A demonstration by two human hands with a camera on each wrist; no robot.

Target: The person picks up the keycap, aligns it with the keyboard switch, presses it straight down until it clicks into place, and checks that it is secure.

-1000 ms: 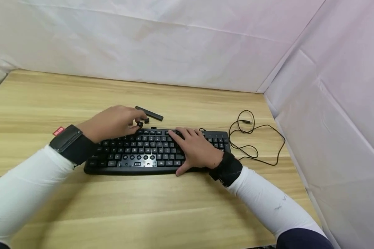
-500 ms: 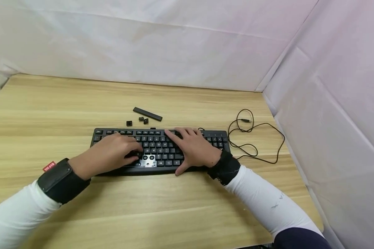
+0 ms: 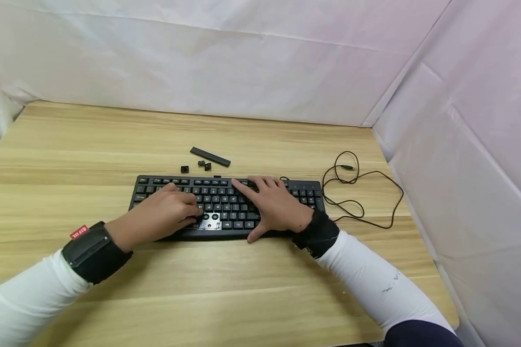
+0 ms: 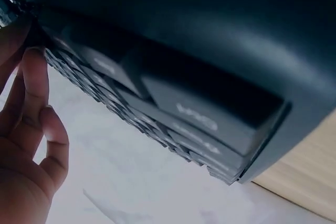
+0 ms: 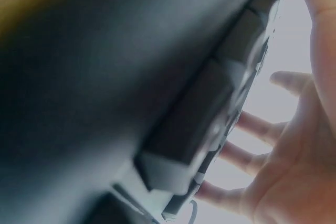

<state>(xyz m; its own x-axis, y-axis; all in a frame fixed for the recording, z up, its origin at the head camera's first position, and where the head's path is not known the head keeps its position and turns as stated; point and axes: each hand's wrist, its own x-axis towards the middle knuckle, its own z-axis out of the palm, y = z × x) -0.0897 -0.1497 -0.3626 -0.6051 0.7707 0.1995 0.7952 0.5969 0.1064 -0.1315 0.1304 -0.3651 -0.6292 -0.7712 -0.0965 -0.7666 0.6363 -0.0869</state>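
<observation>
A black keyboard (image 3: pixel 219 235) lies on the wooden table, with a bare light strip (image 3: pixel 215 224) of missing keys in its lower middle. My left hand (image 3: pixel 162 212) reaches over its left half, thumb and finger pinched together at the left end of that strip. They hold a small black keycap, hidden behind the fingers in the head view. In the left wrist view, the fingertips (image 4: pixel 34 59) meet at the key rows. My right hand (image 3: pixel 280 205) rests spread on the right part of the keyboard, thumb at its front edge.
Behind the keyboard lie a long black spacebar (image 3: pixel 210 157) and loose keycaps (image 3: pixel 185 169). A thin black cable (image 3: pixel 364 222) loops on the right of the table (image 3: pixel 226 289). White cloth walls (image 3: pixel 191 62) stand at the back and right.
My left hand has come from the loose keycaps behind the keyboard, toward me, down to the bare strip with a keycap between its fingers. My right hand has stayed in place.
</observation>
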